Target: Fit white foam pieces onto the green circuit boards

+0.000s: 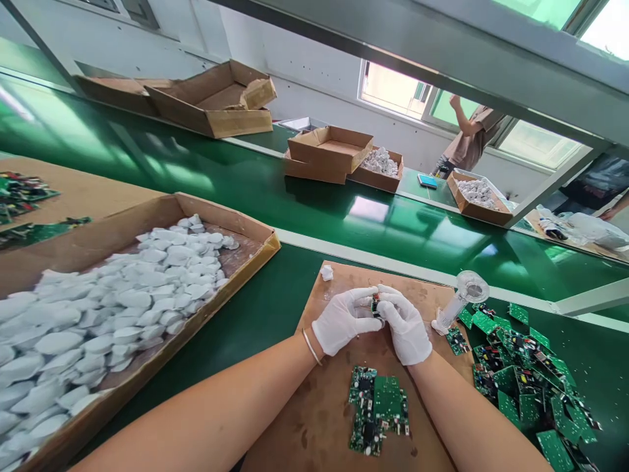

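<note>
Both hands wear white gloves and meet over a brown work board (pixel 295 419). My left hand (pixel 344 319) and my right hand (pixel 407 326) pinch a small circuit board (pixel 375 305) between them; the fingers cover most of it. Nearer to me, several green circuit boards (pixel 364 410) lie close together on the work board. A small white lump (pixel 327 272) rests at its far left corner. To the right of my right hand stands a tilted, translucent tube with a round flanged end (pixel 459 300). Beyond that is a heap of green circuit boards (pixel 528 377).
A large cardboard tray (pixel 246 269) of white lumps fills the left. Behind runs a green conveyor surface (pixel 236 180), with cardboard boxes (pixel 240 123) along its far side. A metal beam (pixel 442 49) crosses overhead. Another person (pixel 466 141) stands at the back right.
</note>
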`<move>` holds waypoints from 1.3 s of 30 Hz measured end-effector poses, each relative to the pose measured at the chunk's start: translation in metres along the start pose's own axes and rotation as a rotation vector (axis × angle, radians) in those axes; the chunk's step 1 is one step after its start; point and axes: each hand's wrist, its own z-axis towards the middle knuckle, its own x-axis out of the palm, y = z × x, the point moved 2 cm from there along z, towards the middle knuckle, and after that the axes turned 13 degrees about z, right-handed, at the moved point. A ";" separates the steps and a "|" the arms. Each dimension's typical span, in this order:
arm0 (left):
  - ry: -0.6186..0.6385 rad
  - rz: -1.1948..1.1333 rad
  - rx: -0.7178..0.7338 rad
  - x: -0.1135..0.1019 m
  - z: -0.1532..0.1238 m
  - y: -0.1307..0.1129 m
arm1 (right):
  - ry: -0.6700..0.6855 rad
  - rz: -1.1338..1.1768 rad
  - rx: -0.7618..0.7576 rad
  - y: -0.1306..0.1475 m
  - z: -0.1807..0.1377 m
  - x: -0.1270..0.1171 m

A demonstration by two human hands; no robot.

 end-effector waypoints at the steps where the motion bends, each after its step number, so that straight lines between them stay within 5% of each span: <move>1: -0.004 0.006 0.012 0.000 -0.001 0.000 | 0.009 0.012 0.005 0.000 0.000 0.001; 8: -0.001 0.211 0.170 -0.001 -0.002 0.000 | -0.052 0.172 0.103 0.002 -0.001 0.009; 14: -0.130 0.580 0.356 -0.013 -0.005 -0.004 | 0.006 0.578 0.275 0.009 -0.001 0.015; 20: 0.002 0.868 0.537 -0.019 -0.003 -0.010 | 0.121 0.676 0.473 0.027 0.001 0.024; 33: 0.062 1.134 0.636 -0.013 -0.012 -0.010 | 0.095 0.398 0.362 0.001 0.000 0.017; 39: -0.114 1.502 0.800 0.005 -0.023 -0.015 | 0.055 0.328 0.393 -0.001 -0.003 0.021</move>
